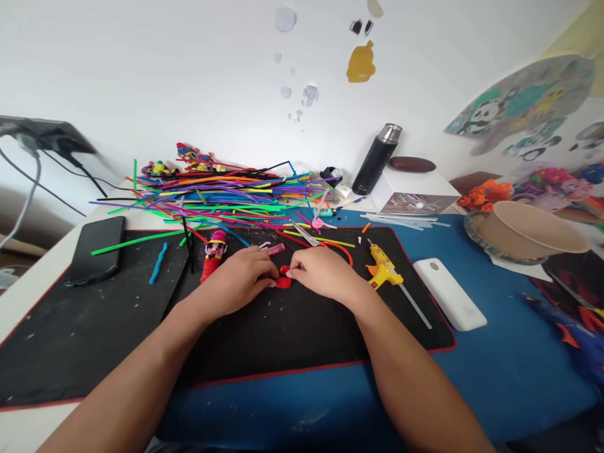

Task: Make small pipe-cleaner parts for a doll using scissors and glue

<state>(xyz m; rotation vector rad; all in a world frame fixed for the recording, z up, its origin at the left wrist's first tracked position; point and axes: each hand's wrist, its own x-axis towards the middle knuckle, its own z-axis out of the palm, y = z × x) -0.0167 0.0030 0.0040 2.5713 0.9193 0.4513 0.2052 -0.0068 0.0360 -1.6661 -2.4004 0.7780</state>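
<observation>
Both hands meet over the black mat (pixel 292 340), pinching a small red fuzzy piece (pixel 283 282) that looks like coiled pipe cleaner. My left hand (pixel 243 277) grips its left side with closed fingers. On the other side my right hand (pixel 321 272) has thumb and fingertips closed on it. Beside my left hand lies a pipe cleaner doll (pixel 214 253) with a pink top, yellow band and red body. Scissors (pixel 306 234) with orange-red handles lie just behind my right hand. A small pink item (pixel 275 249) rests behind the left fingers.
A yellow glue gun (pixel 383 267) with a glue stick lies on the right, near a white power bank (pixel 450 294). Colourful pipe cleaners (pixel 226 195) are piled along the wall. A black phone (pixel 97 248) lies left; a black thermos (pixel 376 160) and a beige bowl (pixel 538 228) stand behind.
</observation>
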